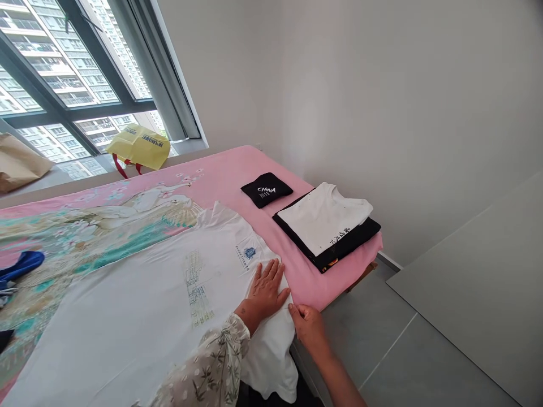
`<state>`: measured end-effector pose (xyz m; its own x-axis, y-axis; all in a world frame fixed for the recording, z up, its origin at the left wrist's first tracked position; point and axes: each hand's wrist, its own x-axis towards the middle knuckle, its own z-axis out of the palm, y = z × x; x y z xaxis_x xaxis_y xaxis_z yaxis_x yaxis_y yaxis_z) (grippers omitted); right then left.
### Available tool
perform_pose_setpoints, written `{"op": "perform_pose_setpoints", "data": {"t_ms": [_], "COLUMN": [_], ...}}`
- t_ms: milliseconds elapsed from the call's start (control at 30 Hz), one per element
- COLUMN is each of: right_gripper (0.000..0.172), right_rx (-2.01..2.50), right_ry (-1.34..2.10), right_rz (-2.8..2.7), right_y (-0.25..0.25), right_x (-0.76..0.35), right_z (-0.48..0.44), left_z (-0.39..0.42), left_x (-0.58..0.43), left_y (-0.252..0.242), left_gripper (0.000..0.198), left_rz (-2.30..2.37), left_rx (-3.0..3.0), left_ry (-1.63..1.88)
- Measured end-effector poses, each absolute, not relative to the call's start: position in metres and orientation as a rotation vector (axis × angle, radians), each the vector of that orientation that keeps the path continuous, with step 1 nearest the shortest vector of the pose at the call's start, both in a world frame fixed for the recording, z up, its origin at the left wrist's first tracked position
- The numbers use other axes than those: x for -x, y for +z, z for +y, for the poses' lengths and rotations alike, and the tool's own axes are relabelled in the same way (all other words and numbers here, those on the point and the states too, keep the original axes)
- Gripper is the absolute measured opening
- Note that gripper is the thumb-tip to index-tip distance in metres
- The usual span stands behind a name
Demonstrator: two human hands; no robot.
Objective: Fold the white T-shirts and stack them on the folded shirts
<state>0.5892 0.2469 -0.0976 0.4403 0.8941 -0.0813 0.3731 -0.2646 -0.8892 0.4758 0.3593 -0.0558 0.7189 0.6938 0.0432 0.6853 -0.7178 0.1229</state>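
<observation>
A white T-shirt (148, 299) with a blue badge and a printed text block lies spread over the bed, its neck toward the far side. My left hand (267, 291) rests flat on it beside the badge, fingers stretched out. At the shirt's right edge my right hand (309, 325) pinches the fabric between thumb and fingers. Part of the shirt hangs over the near edge of the bed. Beyond my hands, a folded white T-shirt (318, 217) lies on folded black clothing (354, 240). Beside that stack is a small folded black garment (258, 198) with "CHINA" lettering.
The bed has a pink patterned sheet (224, 167). Blue clothing (23, 264) lies at the far left. A yellow bag (142, 148) and a brown paper bag (21, 161) sit on the windowsill. Walls stand behind and right; grey tiled floor (382, 339) lies below the bed's right edge.
</observation>
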Motion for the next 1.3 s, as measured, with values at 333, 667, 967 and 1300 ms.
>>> {"op": "perform_pose_setpoints", "data": {"t_ms": [333,667,967,1300], "right_gripper": [0.051,0.051,0.040,0.059], "right_rx": [1.865,1.859,1.972,1.902], "right_ry": [0.814,0.732,0.392,0.427], "right_rz": [-1.133,-1.218,-1.355,-2.029], "right_y": [-0.093,-0.092,-0.038,-0.055], "right_x": [-0.591,-0.591,-0.589,-0.533], "right_z": [0.246,0.243,0.235,0.286], "left_z": [0.326,0.277,0.246,0.222], "left_x": [-0.465,-0.452,-0.399,-0.371], "left_y": [-0.052,-0.056,-0.052,-0.042], "left_gripper": [0.054,0.057,0.050,0.055], "left_rz": [1.366,1.247,1.709,1.849], "left_rx": [-2.703,-2.737,-2.459,-2.336], "left_ry": [0.373,0.319,0.388,0.201]}}
